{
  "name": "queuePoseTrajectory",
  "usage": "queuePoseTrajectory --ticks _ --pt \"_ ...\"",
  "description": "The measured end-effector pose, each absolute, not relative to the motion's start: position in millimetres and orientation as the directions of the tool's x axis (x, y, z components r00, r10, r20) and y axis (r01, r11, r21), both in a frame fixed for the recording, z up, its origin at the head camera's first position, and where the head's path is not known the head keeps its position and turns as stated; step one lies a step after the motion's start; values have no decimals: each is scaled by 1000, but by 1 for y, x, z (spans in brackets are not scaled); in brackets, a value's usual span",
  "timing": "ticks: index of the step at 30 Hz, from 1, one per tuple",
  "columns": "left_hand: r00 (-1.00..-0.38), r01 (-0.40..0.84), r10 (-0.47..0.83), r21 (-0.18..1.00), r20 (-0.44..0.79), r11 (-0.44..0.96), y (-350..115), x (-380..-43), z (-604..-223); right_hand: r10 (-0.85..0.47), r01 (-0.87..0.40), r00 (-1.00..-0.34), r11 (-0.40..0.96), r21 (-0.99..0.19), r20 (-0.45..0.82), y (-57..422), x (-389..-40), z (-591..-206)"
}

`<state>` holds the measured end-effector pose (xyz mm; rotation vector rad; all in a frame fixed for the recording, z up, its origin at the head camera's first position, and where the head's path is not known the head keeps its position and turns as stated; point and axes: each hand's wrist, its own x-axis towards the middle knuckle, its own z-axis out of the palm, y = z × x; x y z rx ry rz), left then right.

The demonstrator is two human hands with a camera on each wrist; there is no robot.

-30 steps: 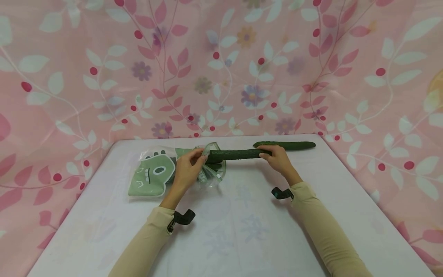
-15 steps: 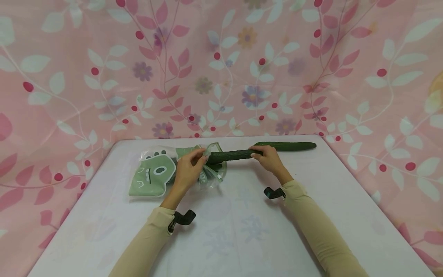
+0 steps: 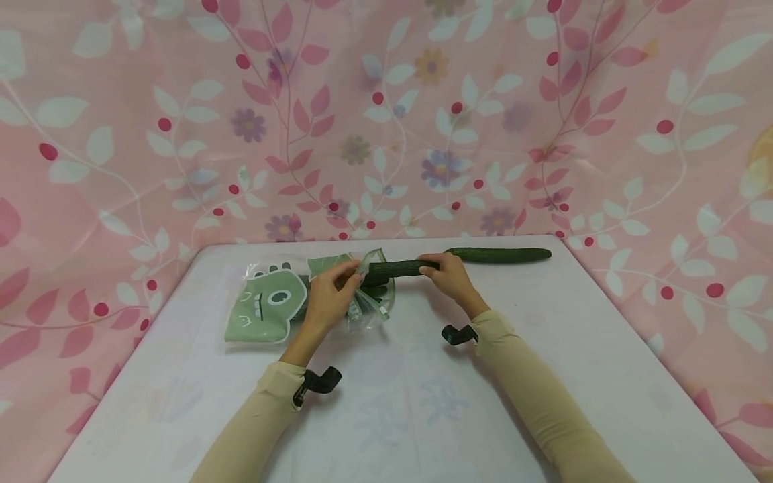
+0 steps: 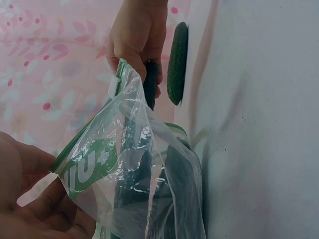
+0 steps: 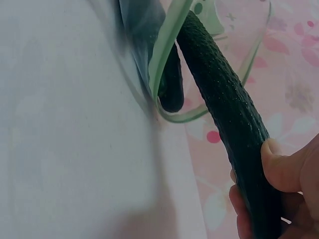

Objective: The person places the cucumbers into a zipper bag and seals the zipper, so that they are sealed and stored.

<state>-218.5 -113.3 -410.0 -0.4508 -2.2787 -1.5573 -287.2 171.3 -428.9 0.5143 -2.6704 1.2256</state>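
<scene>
My left hand (image 3: 329, 295) pinches the rim of a clear zip bag (image 4: 134, 164) with a green cartoon print, holding its mouth raised. My right hand (image 3: 449, 278) grips a dark green cucumber (image 5: 227, 104) near its right end, thumb on one side and fingers on the other. The far end of that cucumber lies inside the bag mouth, hidden behind the film and my left hand in the head view. Another cucumber (image 5: 173, 84) is in the bag, its tip showing at the opening beneath the held one.
A further cucumber (image 3: 501, 255) lies on the white table (image 3: 410, 402) near its back edge, behind my right hand. Pink floral cloth (image 3: 386, 121) hangs at the back and sides. A small black camera (image 3: 323, 380) sits on each wrist.
My right hand has moved left with the cucumber, and less of it now shows outside the bag. My left hand keeps its hold on the bag's rim in the same place.
</scene>
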Motion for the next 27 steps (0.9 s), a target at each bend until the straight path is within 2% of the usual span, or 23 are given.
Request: queuePoseTrajectory --ticks 18,27 --pt "-894 440 75 830 443 343 -113 -217 -410 -213 -354 -935 569 -742 283 141 -291 -435" --pt "-901 426 75 840 427 335 -112 -217 -409 -247 -348 -936 564 -749 249 140 -296 -437"
